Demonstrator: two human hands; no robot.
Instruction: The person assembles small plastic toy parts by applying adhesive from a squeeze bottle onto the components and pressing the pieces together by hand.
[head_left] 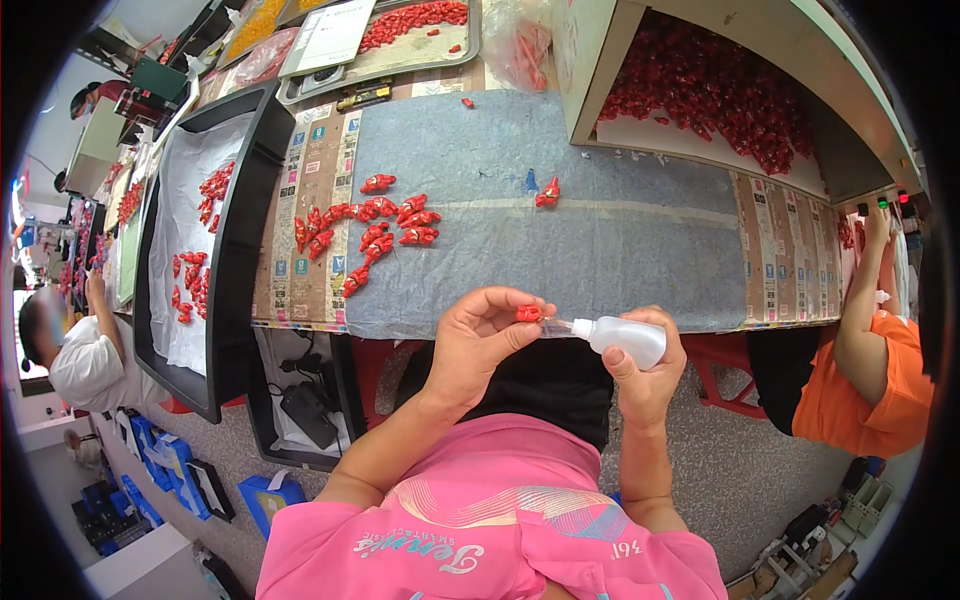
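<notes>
Between the fingertips of my left hand (478, 342) is a small red plastic piece (529, 314), held just past the table's front edge. My right hand (650, 372) is wrapped round a white squeeze bottle (628, 341), tilted so that its thin nozzle points left. The nozzle tip reaches the red piece or stops very near it; I cannot tell whether they touch. On the blue cloth (600, 262) beyond my hands lies a cluster of similar red pieces (378, 208). One single red piece (547, 193) lies apart from them, to the right.
A black tray (262, 150) with red pieces on white lining stands at left. Behind are a metal tray (470, 50) and a marker (364, 97). An open box (590, 80) heaped with red pieces fills the back right. People sit at both sides, one in an orange shirt (870, 390).
</notes>
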